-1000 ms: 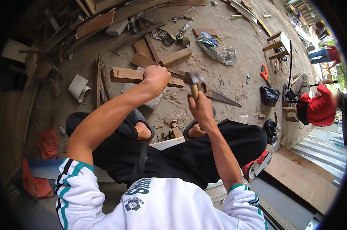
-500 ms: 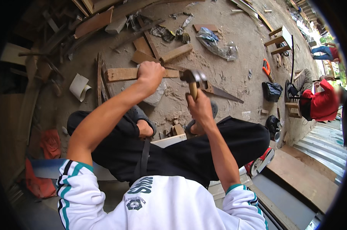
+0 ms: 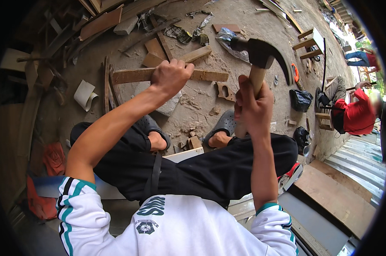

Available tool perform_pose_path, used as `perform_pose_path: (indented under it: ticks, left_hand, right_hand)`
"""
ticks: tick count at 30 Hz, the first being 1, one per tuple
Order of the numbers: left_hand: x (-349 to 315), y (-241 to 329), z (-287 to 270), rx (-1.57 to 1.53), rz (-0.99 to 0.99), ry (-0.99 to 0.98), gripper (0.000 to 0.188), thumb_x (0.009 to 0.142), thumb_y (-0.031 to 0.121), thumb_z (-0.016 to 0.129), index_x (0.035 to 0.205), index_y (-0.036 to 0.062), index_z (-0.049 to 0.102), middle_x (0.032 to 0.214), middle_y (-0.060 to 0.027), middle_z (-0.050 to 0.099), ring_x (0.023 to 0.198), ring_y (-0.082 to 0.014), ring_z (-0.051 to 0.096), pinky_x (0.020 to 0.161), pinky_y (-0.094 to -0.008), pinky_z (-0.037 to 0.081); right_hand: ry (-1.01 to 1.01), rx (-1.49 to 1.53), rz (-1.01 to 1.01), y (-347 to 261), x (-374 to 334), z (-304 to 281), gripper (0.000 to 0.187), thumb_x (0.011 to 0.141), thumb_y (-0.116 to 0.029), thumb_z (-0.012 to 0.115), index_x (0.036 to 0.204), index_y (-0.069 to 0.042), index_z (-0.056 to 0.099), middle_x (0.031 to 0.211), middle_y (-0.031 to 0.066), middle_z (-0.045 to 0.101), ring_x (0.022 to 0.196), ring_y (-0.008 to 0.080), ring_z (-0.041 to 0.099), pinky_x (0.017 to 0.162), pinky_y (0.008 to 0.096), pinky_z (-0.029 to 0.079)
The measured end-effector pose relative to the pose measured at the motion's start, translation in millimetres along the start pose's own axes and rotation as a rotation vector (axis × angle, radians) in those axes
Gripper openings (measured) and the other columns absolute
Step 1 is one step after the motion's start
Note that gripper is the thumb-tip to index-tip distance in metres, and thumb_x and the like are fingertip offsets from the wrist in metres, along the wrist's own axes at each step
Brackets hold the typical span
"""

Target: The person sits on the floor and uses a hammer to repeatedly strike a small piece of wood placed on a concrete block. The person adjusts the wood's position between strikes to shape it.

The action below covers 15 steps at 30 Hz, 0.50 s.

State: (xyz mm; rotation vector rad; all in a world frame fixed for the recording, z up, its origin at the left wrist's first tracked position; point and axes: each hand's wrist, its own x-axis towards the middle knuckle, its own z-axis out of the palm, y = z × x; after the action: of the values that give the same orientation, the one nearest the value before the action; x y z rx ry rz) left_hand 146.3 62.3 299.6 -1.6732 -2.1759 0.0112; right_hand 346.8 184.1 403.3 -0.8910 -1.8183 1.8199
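My left hand is closed around the middle of a narrow wooden strip, which lies crosswise above the dirt floor. My right hand grips the wooden handle of a claw hammer. The hammer is raised to the right of the strip, its dark metal head apart from the wood and its claw curving rightward. Below the strip's right end lies a handsaw, its wooden handle showing and its blade hidden behind my right hand. A pale grey block sits under my left wrist.
Wood offcuts and crumpled plastic lie beyond the strip. Upright boards and a curled white sheet are at the left. A black plastic bag and a small stool stand right. A person in red sits farther right.
My right hand has lifted the hammer up and right, away from the strip's right end. My left hand keeps its hold and has shifted slightly right, with the strip level.
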Motion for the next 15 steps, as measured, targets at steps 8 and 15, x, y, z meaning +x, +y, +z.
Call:
perform_pose_path:
  ticks: [8, 15]
  left_hand:
    - [27.4, -33.6, -3.0, 0.053, -0.078, -0.012, 0.001, 0.087, 0.012, 0.061, 0.088, 0.0124, 0.061, 0.078, -0.0059, 0.067, 0.068, -0.0217, 0.072, 0.051, -0.0332, 0.057]
    - [20.7, -34.4, -10.9, 0.059, -0.001, -0.024, 0.001, 0.087, 0.010, 0.062, 0.087, 0.0112, 0.062, 0.080, -0.0069, 0.069, 0.076, -0.0220, 0.073, 0.058, -0.0334, 0.058]
  right_hand:
    - [-0.390, -0.601, 0.406, 80.4, -34.7, -1.6, 0.034, 0.098, -0.031, 0.061, 0.103, 0.002, 0.060, 0.066, 0.0136, 0.061, 0.045, 0.0222, 0.059, 0.045, 0.0390, 0.049]
    - [0.019, -0.252, -0.069, -18.0, -8.5, 11.1, 0.019, 0.098, -0.020, 0.065, 0.099, -0.002, 0.060, 0.060, 0.0063, 0.056, 0.054, 0.0094, 0.050, 0.051, 0.0313, 0.042]
